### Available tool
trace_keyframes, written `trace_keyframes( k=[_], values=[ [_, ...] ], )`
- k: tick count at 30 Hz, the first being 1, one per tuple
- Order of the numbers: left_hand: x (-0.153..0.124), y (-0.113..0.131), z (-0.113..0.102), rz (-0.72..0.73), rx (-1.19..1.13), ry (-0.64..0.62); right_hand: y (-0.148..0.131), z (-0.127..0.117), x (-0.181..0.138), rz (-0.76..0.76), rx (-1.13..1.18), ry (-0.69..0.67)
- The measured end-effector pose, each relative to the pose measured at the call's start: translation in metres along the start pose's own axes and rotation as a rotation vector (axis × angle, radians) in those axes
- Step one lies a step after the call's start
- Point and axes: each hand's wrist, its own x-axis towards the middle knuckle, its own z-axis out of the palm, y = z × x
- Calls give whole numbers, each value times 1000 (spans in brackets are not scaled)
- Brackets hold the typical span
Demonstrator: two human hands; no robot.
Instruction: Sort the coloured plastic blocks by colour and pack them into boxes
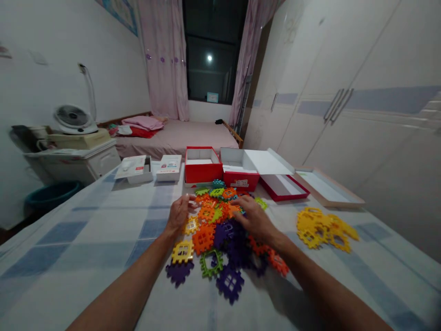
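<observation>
A heap of toothed plastic building tiles (204,238) in orange, purple, green, yellow and blue lies in front of me. My left hand (179,212) rests at the heap's left edge with its fingers apart, close to a yellow window tile (191,225). Over the right side of the heap reaches my right hand (254,216), fingers spread and touching orange tiles. It partly hides the tiles under it. Nearer to me lie a purple window tile (230,283), a green frame tile (211,263) and a yellow tile (183,252).
A separate pile of yellow tiles (322,227) lies to the right. Along the far side stand a red box (203,173), an open red-and-white box (241,180), a shallow red tray (289,196), a tan lid (344,202) and two small white boxes (168,168).
</observation>
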Motion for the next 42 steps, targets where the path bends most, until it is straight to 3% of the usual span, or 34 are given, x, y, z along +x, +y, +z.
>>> trace_keyframes(
  k=[3, 6, 11, 22, 28, 32, 35, 39, 42],
  values=[
    [5, -5, -4, 19, 6, 50, -44, 39, 25, -163, -95, -106],
    [10, -11, -6, 48, -24, 127, -67, 70, 45, -239, -247, -186],
    [13, -14, -5, 27, -98, 244, -76, 95, 58, -177, -363, -345],
    [14, -12, -2, -17, -104, 239, -79, 85, 59, -124, -311, -345],
    [15, -14, -5, 36, -108, 233, -77, 69, 52, -134, 27, -170],
    [16, -16, -7, 28, -98, 233, -40, 23, 38, -55, 185, 37],
    [17, -18, -7, 41, -99, 240, 15, -21, 12, 117, 70, 138],
    [17, -17, -6, 27, -95, 237, 101, -65, -39, 379, -140, 104],
    [16, -15, -5, 40, -103, 234, 147, -83, -72, 474, -264, 78]
  ],
)
